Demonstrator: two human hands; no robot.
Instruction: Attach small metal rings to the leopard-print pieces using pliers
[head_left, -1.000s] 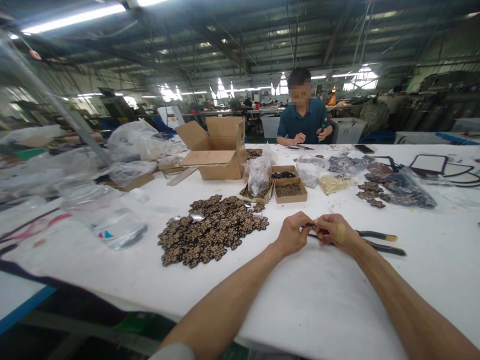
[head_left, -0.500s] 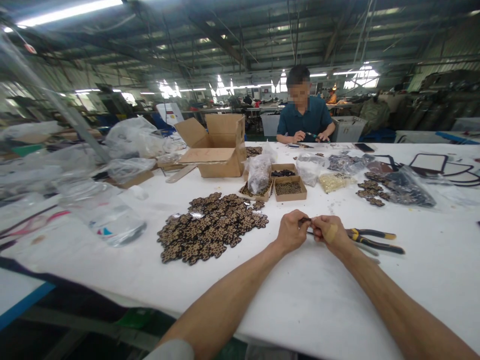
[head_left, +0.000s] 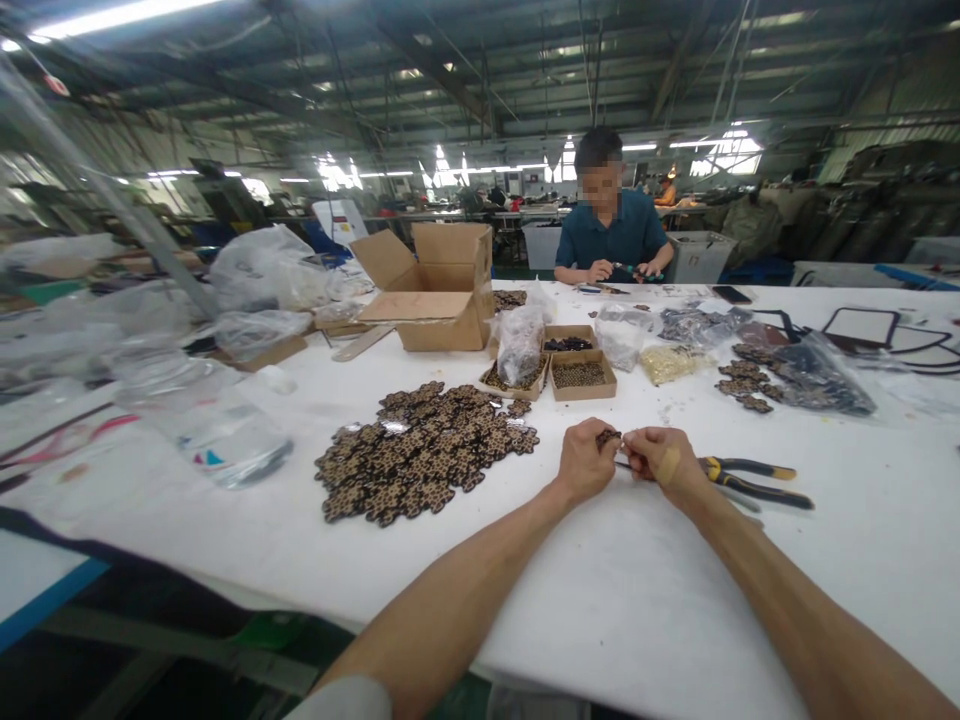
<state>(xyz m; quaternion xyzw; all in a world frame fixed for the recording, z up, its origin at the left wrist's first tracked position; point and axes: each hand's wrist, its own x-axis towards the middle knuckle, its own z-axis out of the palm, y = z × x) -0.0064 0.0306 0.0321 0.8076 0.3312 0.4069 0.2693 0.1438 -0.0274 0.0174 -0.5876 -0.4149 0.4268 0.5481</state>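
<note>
My left hand [head_left: 585, 462] and my right hand [head_left: 660, 460] meet over the white table [head_left: 645, 600], fingers pinched together on a small dark flower-shaped piece [head_left: 607, 437] held between them. A plaster sits on the back of my right hand. Black-and-yellow pliers [head_left: 750, 479] lie on the table just right of my right hand. A wide pile of the same dark flower-shaped pieces [head_left: 424, 452] is spread to the left of my left hand.
Small cardboard trays of beads [head_left: 577, 376] and plastic bags stand behind my hands. An open cardboard box [head_left: 435, 290] is further back left. Clear bags [head_left: 210, 420] crowd the left side. A person in a dark shirt [head_left: 611, 235] works across the table.
My hands have shifted slightly up and away on the table, still pinched on the small piece. The pliers now lie clear of my right hand.
</note>
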